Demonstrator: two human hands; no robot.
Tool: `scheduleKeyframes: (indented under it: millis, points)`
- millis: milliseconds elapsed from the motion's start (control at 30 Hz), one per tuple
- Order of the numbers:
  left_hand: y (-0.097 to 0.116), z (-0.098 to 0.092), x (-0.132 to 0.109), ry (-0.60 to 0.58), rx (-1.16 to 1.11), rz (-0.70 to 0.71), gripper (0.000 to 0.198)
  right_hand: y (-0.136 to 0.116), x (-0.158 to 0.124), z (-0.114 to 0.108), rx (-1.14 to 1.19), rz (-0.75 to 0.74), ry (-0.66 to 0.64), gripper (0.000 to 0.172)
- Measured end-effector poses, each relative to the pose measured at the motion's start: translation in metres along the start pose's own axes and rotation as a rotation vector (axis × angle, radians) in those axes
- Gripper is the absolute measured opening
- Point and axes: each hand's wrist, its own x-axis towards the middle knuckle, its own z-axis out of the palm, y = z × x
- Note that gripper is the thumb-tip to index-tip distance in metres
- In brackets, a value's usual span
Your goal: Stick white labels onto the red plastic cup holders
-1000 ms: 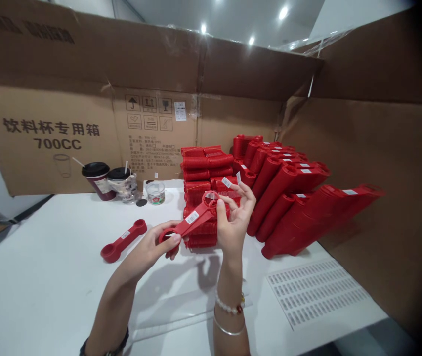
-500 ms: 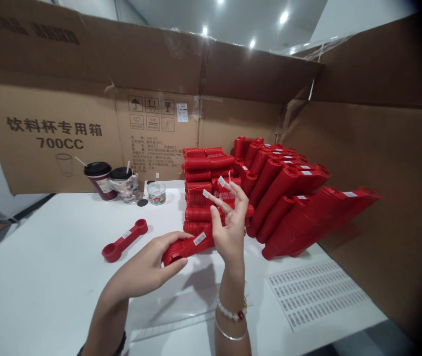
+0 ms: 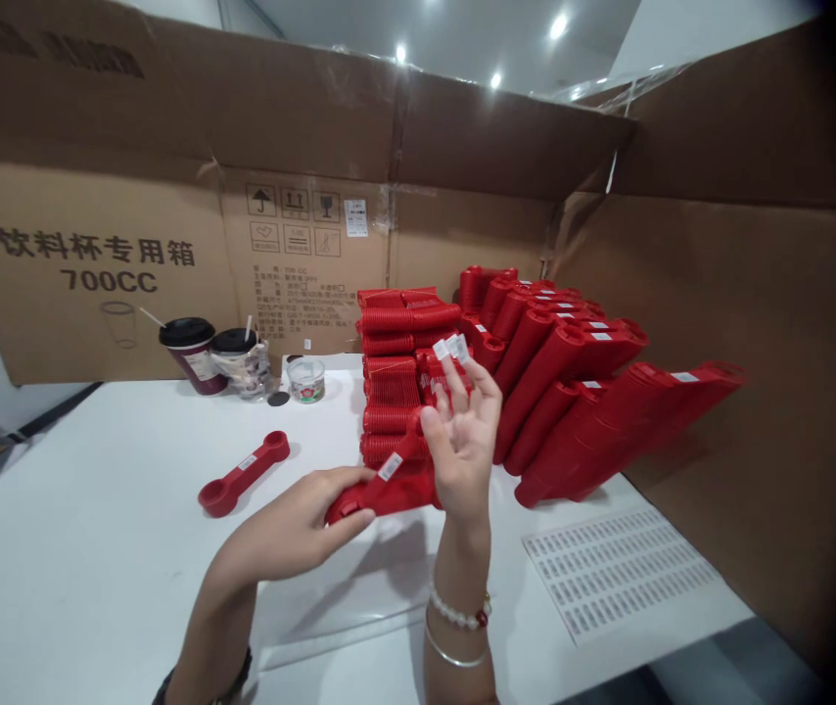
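Note:
My left hand (image 3: 293, 524) is shut around one end of a red dumbbell-shaped plastic piece (image 3: 389, 490), which has a white barcode label (image 3: 390, 466) on its shaft. My right hand (image 3: 466, 441) is raised just beyond it with the fingers spread, holding no piece. Small white labels (image 3: 451, 347) cling to its fingertips. A second red dumbbell-shaped piece (image 3: 243, 473), also labelled, lies on the white table (image 3: 80, 548) to the left of my left hand.
Stacks of red pieces (image 3: 393, 372) and long rows of them (image 3: 557, 392) fill the table's back right, against cardboard box walls (image 3: 748, 323). A printed label sheet (image 3: 620, 571) lies front right. Two lidded cups (image 3: 193, 354) and a small jar (image 3: 305, 380) stand at the back.
My right hand has let go of the red piece and lifted away, its fingers spread. The piece has dropped lower and turned in my left hand. Labels now show on several fingertips.

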Motion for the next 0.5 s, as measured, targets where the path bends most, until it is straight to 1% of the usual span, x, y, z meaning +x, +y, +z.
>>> scheduleKeyframes:
  millis: [33,100,167,233,333,500]
  points:
    - [-0.003,-0.001,0.002,0.04,-0.069,-0.04,0.033,-0.003,-0.001,0.0,-0.012,-0.019,0.03,0.048]
    - [-0.009,-0.002,0.007,0.129,-0.248,-0.105,0.036,-0.01,-0.005,-0.001,-0.007,-0.014,0.041,0.048]
    - [-0.015,-0.003,0.011,0.223,-0.428,-0.138,0.04,-0.014,-0.007,0.001,0.022,0.053,0.024,0.049]
    - [-0.017,-0.004,0.014,0.286,-0.552,-0.149,0.043,-0.015,-0.009,0.004,0.046,0.136,0.022,0.051]
    - [-0.017,-0.005,0.014,0.288,-0.604,-0.158,0.045,-0.01,-0.011,0.013,0.048,0.21,0.012,0.059]
    - [-0.011,-0.006,0.011,0.265,-0.513,-0.14,0.039,-0.003,-0.011,0.022,-0.055,0.236,0.001,0.063]
